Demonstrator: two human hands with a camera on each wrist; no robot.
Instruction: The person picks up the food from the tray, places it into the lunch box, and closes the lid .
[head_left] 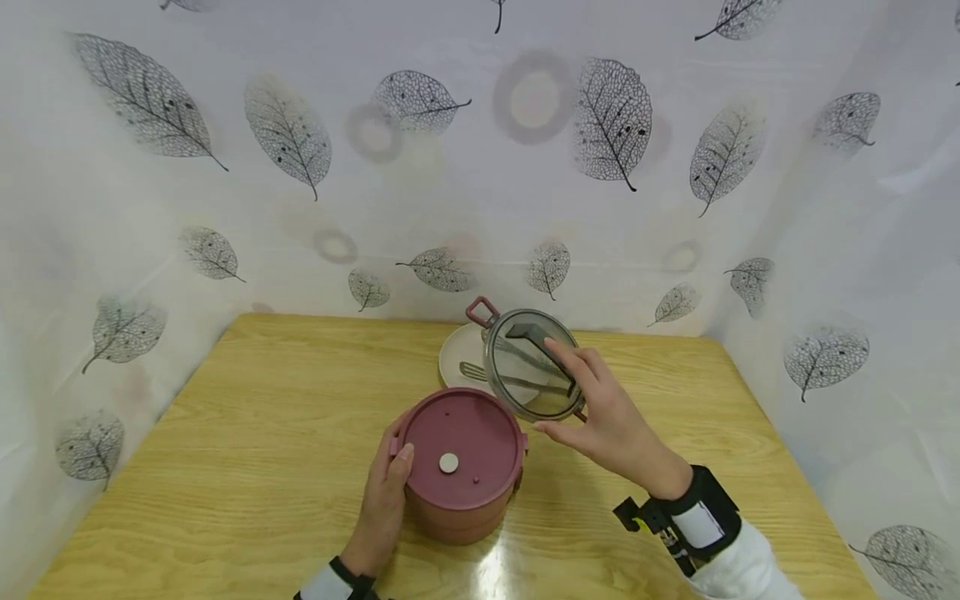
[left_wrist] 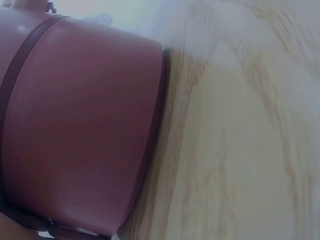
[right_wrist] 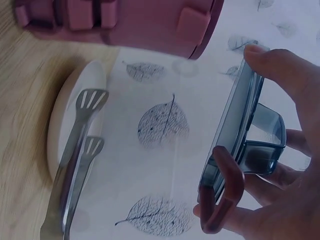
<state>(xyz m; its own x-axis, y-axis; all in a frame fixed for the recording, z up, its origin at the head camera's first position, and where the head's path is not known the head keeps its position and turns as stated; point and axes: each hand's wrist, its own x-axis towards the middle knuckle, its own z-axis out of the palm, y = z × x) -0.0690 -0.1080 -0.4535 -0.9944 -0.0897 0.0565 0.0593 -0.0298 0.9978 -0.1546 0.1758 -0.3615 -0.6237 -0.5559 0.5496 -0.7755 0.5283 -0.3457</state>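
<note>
A dark red lidded pot (head_left: 461, 450) stands on the table, with a pale round button on its flat lid. My left hand (head_left: 382, 500) grips its left side, the thumb over the rim. In my right hand (head_left: 611, 421) is a round see-through lid (right_wrist: 232, 120) with a grey rim, a dark bar handle and a red loop at its edge. I hold this lid tilted above the table, behind and right of the pot. The left wrist view shows the pot's smooth side close up, its base on the table; the left hand is mostly hidden there.
A white plate (head_left: 453, 354) lies behind the pot, partly seen through the clear lid. Slotted metal utensils (right_wrist: 82, 130) rest across it. The wooden table (head_left: 285, 433) meets leaf-patterned white sheeting (head_left: 450, 192) at its back and sides.
</note>
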